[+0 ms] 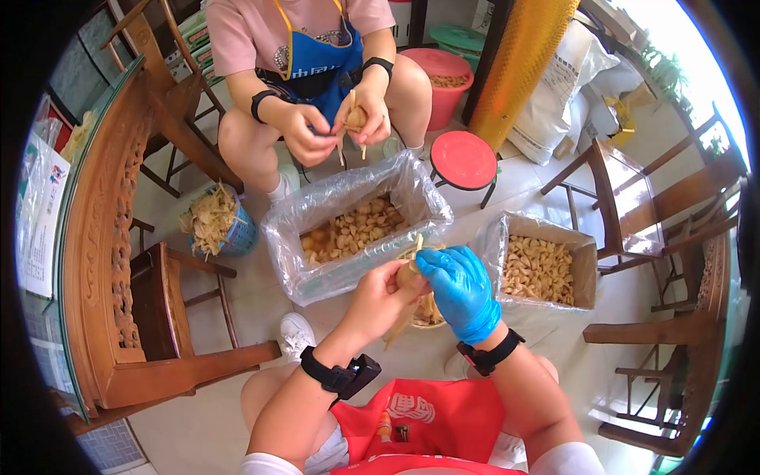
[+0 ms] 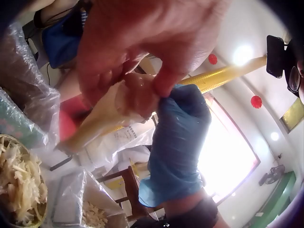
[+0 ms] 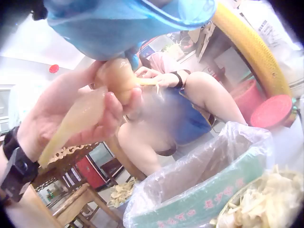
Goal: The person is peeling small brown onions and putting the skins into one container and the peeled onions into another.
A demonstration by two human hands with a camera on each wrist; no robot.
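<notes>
My bare left hand (image 1: 384, 299) grips a pale tan shoot (image 1: 408, 275) from the left, and a long strip of peel (image 1: 398, 326) hangs down from it. My blue-gloved right hand (image 1: 461, 289) pinches the top of the shoot from the right. In the left wrist view the left hand's fingers (image 2: 142, 42) curl over the shoot (image 2: 135, 97), with the glove (image 2: 178, 142) pressed against it. The right wrist view shows the glove (image 3: 128, 23) above the shoot (image 3: 116, 78) and the left hand (image 3: 71, 114) around it. Below the hands stands a bowl of peelings (image 1: 428, 313).
A plastic-lined box (image 1: 352, 229) of peeled pieces stands ahead, a second box (image 1: 541, 269) at the right. A person opposite holds another shoot (image 1: 355, 119). Around us are a red stool (image 1: 463, 158), a pink bucket (image 1: 443, 71), a peel basket (image 1: 214, 222) and wooden chairs (image 1: 170, 317).
</notes>
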